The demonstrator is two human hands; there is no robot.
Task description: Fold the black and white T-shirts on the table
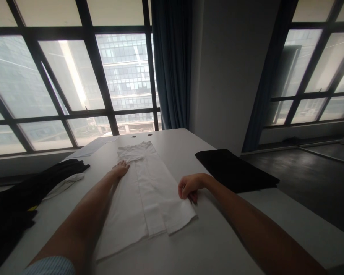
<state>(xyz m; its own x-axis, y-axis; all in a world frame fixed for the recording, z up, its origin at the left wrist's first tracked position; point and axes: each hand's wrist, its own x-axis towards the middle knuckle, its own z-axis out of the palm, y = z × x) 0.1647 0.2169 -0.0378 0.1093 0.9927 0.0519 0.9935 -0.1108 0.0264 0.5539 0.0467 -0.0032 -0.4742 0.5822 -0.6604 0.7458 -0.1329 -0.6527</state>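
A white shirt [154,187] lies lengthwise on the white table, its sides folded inward and its hem towards me. Folds are bunched at its far end, where a sleeve seems to lie across. My left hand [120,169] rests flat on the shirt's left edge near that far end, fingers stretched out. On the opposite side, my right hand [190,186] is bent at the wrist, its fingers closed on the shirt's right edge above the hem corner. The fingertips of the right hand are partly hidden from view.
Black folded cloth [235,170] lies at the table's right edge. Dark garments [31,191] are heaped on the left, with a pale cloth strip [64,185] beside them. A pale sheet [90,147] lies far left. Windows, a blue curtain [173,65] and a pillar [226,72] stand behind.
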